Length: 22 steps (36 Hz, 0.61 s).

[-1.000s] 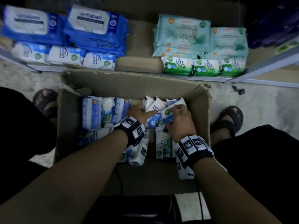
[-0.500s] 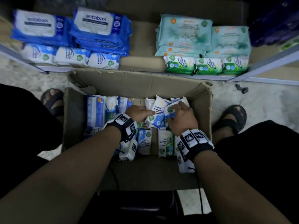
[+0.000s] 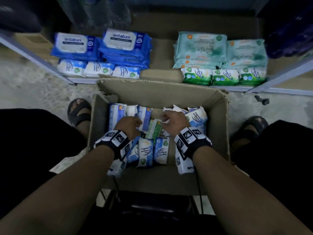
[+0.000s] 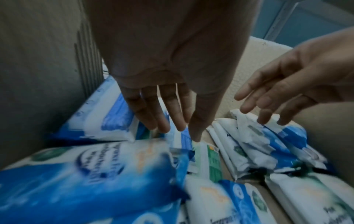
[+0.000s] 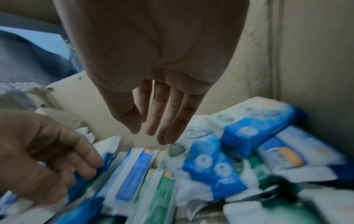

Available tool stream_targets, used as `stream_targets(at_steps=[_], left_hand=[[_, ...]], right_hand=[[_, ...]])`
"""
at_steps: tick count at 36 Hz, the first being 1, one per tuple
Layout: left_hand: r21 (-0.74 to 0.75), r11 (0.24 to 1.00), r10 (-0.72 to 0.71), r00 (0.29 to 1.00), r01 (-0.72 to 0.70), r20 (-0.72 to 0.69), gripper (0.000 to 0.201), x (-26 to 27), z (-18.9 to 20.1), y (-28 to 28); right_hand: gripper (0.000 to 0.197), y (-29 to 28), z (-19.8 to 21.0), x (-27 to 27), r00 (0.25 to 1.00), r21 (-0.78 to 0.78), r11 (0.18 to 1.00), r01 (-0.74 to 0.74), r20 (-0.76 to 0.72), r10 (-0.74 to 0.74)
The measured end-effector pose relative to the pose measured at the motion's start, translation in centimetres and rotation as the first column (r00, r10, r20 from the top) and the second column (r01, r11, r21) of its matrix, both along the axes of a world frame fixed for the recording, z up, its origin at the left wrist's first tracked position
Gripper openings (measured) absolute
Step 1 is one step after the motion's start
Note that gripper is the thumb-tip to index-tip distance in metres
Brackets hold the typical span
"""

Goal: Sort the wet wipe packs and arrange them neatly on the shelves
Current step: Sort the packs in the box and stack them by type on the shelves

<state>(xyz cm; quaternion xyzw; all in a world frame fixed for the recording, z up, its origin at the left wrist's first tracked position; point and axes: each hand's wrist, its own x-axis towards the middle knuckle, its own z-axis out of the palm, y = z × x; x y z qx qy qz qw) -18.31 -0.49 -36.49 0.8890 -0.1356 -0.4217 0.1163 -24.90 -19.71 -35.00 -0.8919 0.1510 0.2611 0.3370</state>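
A cardboard box [image 3: 160, 92] on the floor holds several small blue-and-white wet wipe packs [image 3: 145, 152] and a green one [image 3: 155, 129]. Both hands hang inside it, empty. My left hand [image 3: 130, 124] has straight fingers [image 4: 168, 116] just above the packs on the left. My right hand [image 3: 174, 121] hovers with relaxed fingers [image 5: 166, 121] over blue packs [image 5: 210, 165] on the right. On the low shelf beyond lie blue antabax packs [image 3: 122, 41], small blue-white packs [image 3: 98, 69], teal packs [image 3: 201, 46] and small green packs [image 3: 225, 77].
A bare strip of cardboard-lined shelf [image 3: 160, 53] separates the blue and teal stacks. Sandalled feet [image 3: 78, 110] [image 3: 252, 126] flank the box. A small dark object [image 3: 261, 100] lies on the floor at right. Dark goods [image 3: 288, 31] fill the shelf's right end.
Both hands let go of the bunch of small packs they were gripping and drew apart. They now hover open over the box. The camera tilted up, showing more shelf.
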Motion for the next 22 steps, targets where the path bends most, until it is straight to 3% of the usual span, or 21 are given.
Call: stream_targets(at_steps=[7, 10, 17, 20, 22], left_hand=[[0.017, 0.998, -0.066, 0.986, 0.064, 0.156, 0.045, -1.1, -0.2, 2.2], [0.029, 0.996, -0.091, 0.985, 0.088, 0.149, 0.047, -1.3, -0.3, 2.7], [0.028, 0.991, -0.131, 0.987, 0.129, 0.096, 0.057, -1.0, -0.8, 3.6], [0.01, 0.992, -0.13, 0.987, 0.13, 0.099, 0.056, -0.9, -0.9, 3.7], [-0.004, 0.993, -0.12, 0.988, 0.121, 0.101, 0.056, -0.9, -0.9, 3.8]], right_hand=[[0.044, 2.7, -2.5, 1.3, 0.986, 0.035, 0.998, -0.051, -0.157, 0.056], [0.054, 4.0, -4.1, 1.4, 0.975, 0.008, 0.997, -0.08, -0.209, 0.08], [0.046, 5.6, -6.5, 2.4, 0.953, -0.043, 0.986, -0.161, -0.265, 0.144], [0.065, 6.2, -7.3, 2.5, 0.937, -0.059, 0.981, -0.182, -0.312, 0.155], [0.066, 6.4, -8.1, 2.3, 0.937, -0.067, 0.984, -0.168, -0.321, 0.138]])
